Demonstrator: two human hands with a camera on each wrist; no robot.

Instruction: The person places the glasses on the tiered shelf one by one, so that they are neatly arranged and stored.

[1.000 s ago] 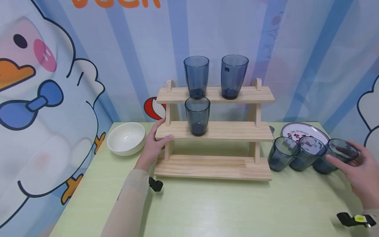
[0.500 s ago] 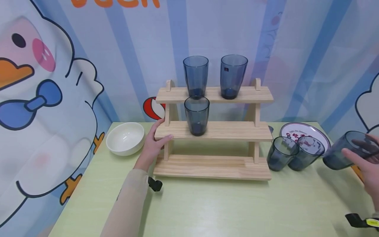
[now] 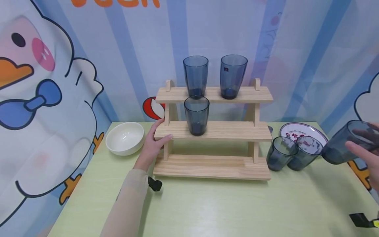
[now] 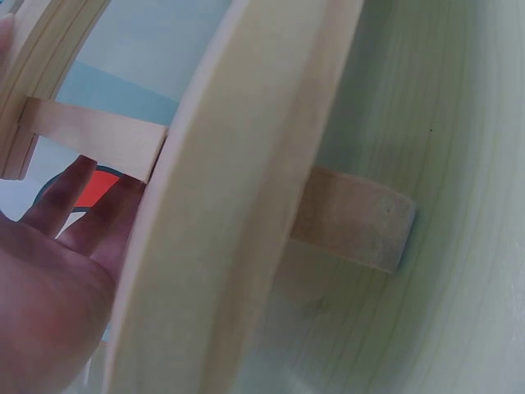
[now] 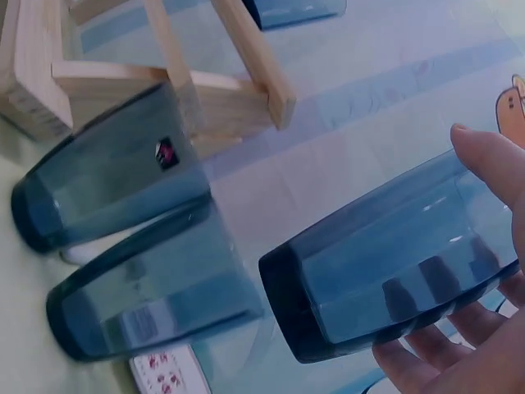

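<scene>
My left hand [image 3: 152,141] grips the left end of a three-tier wooden rack [image 3: 213,169] at its middle shelf, thumb in front and fingers behind. My right hand [image 3: 368,154], partly out of the head view, holds a blue-tinted drinking glass [image 3: 340,144] raised off the table, its base tilted to the left. In the right wrist view its fingers wrap the glass [image 5: 385,271] from below, the thumb on the other side. Two glasses, a left one [image 3: 196,74] and a right one [image 3: 233,74], stand on the top shelf. Another glass [image 3: 196,115] stands left of centre on the middle shelf.
Right of the rack, two more glasses stand side by side on the table, one nearer the rack [image 3: 279,158] and one beyond it [image 3: 302,159]. A printed plate [image 3: 291,126] lies behind them. A white bowl [image 3: 122,140] sits left of my left hand. A cartoon-printed curtain [image 3: 133,49] hangs behind.
My right hand has lifted the rightmost glass of the table row, moved it right and upward, and tilted it. My left hand has stayed on the rack.
</scene>
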